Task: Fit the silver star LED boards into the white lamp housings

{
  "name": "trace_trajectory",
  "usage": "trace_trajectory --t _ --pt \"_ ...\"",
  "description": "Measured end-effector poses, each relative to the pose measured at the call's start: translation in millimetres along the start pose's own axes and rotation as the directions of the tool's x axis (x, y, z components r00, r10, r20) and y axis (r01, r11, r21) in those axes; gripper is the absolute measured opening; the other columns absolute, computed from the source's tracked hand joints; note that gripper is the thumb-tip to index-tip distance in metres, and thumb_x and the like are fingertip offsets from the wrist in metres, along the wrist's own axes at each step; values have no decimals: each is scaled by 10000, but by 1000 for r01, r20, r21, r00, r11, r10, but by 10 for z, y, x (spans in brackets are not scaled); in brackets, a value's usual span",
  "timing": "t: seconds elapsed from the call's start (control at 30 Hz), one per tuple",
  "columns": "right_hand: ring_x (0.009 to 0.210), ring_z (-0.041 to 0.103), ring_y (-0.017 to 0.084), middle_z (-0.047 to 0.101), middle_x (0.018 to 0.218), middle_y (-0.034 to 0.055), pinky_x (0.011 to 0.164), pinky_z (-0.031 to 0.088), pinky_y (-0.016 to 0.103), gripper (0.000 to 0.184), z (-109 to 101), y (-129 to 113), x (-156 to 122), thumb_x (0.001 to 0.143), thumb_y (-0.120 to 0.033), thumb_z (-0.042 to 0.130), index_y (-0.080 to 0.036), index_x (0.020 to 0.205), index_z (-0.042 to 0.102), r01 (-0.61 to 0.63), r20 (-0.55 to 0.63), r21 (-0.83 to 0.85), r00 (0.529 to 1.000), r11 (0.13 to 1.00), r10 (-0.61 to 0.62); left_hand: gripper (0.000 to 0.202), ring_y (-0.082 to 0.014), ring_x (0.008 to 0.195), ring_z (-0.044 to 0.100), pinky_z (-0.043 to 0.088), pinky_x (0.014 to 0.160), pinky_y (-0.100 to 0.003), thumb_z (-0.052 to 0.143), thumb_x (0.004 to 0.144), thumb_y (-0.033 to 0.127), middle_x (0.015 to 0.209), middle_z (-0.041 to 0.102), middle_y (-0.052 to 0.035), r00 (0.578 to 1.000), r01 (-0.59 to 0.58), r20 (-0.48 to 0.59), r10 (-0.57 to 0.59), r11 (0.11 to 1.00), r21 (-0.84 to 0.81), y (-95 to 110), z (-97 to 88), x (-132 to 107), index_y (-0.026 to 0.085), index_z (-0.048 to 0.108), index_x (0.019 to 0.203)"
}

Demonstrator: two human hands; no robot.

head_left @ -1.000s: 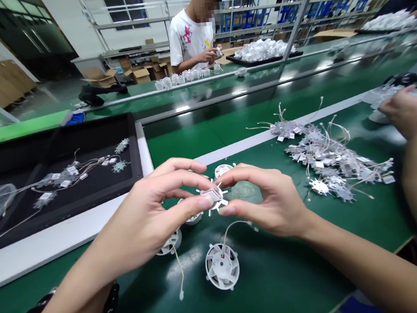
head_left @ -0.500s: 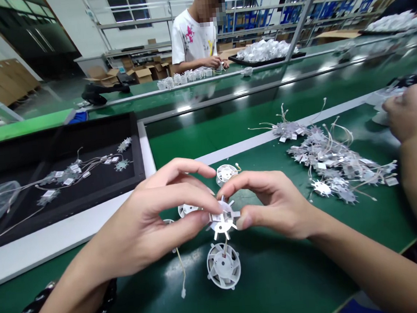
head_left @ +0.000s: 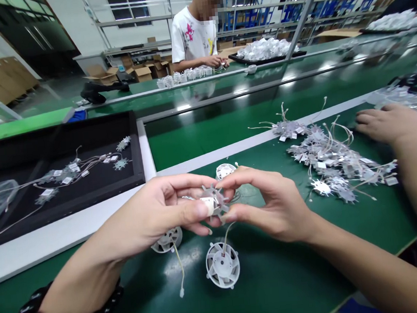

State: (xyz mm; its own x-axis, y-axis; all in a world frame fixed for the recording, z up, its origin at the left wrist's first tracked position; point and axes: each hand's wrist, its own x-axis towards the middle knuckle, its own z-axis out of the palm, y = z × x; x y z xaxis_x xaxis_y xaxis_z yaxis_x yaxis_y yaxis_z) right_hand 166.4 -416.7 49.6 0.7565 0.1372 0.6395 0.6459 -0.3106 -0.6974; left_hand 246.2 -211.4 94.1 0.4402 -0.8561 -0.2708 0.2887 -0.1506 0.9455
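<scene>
Both my hands pinch one small star-shaped metal part [head_left: 216, 200] with spokes, held above the green table. My left hand [head_left: 162, 214] grips it from the left with thumb and fingers closed. My right hand [head_left: 267, 202] pinches its right edge between thumb and forefinger. A thin white wire hangs from the part down to a round white plastic housing [head_left: 222, 266] lying on the table below. Two more white housings lie close by, one under my left hand [head_left: 167, 239] and one behind the part [head_left: 225, 170].
A heap of star parts with wires [head_left: 327, 158] lies to the right, where another person's hand [head_left: 391, 123] rests. A black tray [head_left: 135, 148] with several star parts sits at left. Across the conveyor a person in a white shirt [head_left: 192, 36] works.
The star part has been turned in my fingers and raised slightly; my left thumb now covers its centre. The neighbour's hand has dropped from its raised position down to the table.
</scene>
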Motion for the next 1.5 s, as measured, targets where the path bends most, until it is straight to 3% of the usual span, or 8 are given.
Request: trace_trajectory --t 0.1,0.2,0.33,0.6,0.93,1.17,1.27,1.5 --pt "807 714 106 749 877 3 758 575 214 287 -9 -23 -10 841 -122 764 -170 1101 653 -191 92 258 981 947 173 223 -142 833 731 614 667 -188 753 886 262 944 753 -21 1000 -23 -1 23 998 -59 7 -3 2 242 726 1106" --pt "794 730 108 761 896 -2 725 599 218 332 -39 -11 2 864 -123 733 -198 1173 639 -392 215 491 920 778 328 180 -164 810 738 593 554 -159 750 884 242 883 758 -27 998 -46 -36 44 996 -75 -5 -11 17 223 723 1061" --pt "667 697 106 761 816 25 578 561 189 200 -81 31 39 845 -181 760 -162 1041 728 -537 316 493 843 684 435 147 -175 748 743 571 485 -140 757 875 259 826 761 -48 997 -29 -70 20 992 -121 -4 -19 40 186 713 994" --pt "577 592 87 711 687 12 520 465 182 97 -62 -49 51 878 -199 699 -148 823 760 -394 181 198 914 898 362 283 -126 572 701 577 509 -149 818 815 309 776 745 -36 997 61 -42 -69 983 -176 23 3 -2 202 706 1052" --pt "609 582 100 716 736 36 555 451 223 99 -34 -22 38 911 -175 678 -131 871 758 -157 112 62 982 986 149 125 -125 631 711 565 503 -136 756 866 309 794 744 -23 998 43 -44 -43 999 -7 24 -6 8 193 721 899" --pt "510 422 68 628 671 7 446 320 206 165 -48 -47 22 914 -226 653 -133 794 715 -282 190 36 944 959 271 162 -95 569 647 579 520 -161 775 842 326 789 727 -22 993 45 -112 -30 990 132 50 -4 -5 178 722 880" --pt "505 398 63 652 697 13 444 315 203 110 -40 -7 31 870 -215 684 -127 828 734 -231 222 -16 948 973 229 165 -105 623 643 584 541 -171 789 814 332 802 708 -11 981 40 -196 10 968 246 44 43 -1 182 728 849" --pt "560 518 84 675 676 0 524 384 215 114 -25 52 22 905 -202 689 -148 822 744 -173 134 -152 972 973 194 216 -154 690 647 549 600 -228 710 853 428 851 712 -2 918 34 -340 204 815 579 -6 177 -35 228 714 935"
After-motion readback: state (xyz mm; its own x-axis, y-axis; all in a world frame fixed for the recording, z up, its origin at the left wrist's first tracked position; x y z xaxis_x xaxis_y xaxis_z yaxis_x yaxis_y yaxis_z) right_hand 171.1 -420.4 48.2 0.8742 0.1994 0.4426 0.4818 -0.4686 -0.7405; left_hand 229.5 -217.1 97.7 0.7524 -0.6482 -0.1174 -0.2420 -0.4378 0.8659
